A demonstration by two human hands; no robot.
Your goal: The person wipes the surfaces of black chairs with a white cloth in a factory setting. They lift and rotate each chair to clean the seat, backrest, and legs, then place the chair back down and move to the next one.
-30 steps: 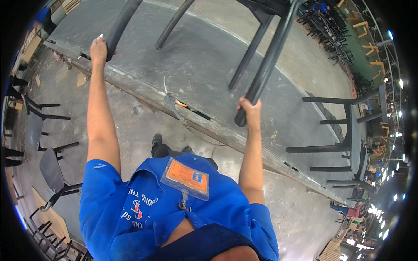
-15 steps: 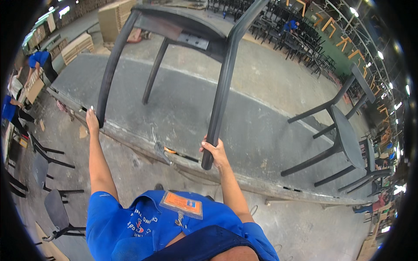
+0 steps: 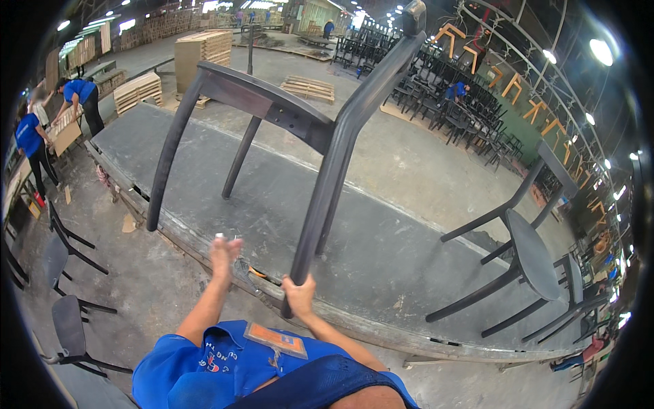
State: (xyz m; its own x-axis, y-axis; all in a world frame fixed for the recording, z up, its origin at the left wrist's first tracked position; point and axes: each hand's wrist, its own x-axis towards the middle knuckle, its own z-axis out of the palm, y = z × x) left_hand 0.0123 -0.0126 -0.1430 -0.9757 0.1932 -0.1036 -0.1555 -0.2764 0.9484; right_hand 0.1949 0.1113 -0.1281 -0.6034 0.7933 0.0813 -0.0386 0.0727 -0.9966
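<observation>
Dark chair frame (image 3: 286, 116), seatless, four curved legs, tipped off platform (image 3: 409, 245)

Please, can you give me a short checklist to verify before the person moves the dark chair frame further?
1. Right hand grips the chair frame by a leg: ok.
2. Left hand on the frame: not ok, it is off it, fingers spread.
3. Frame level: not ok, tilted above the platform.
4. Second chair apart from the frame: ok.
5. Other people far from the frame: ok.
</observation>
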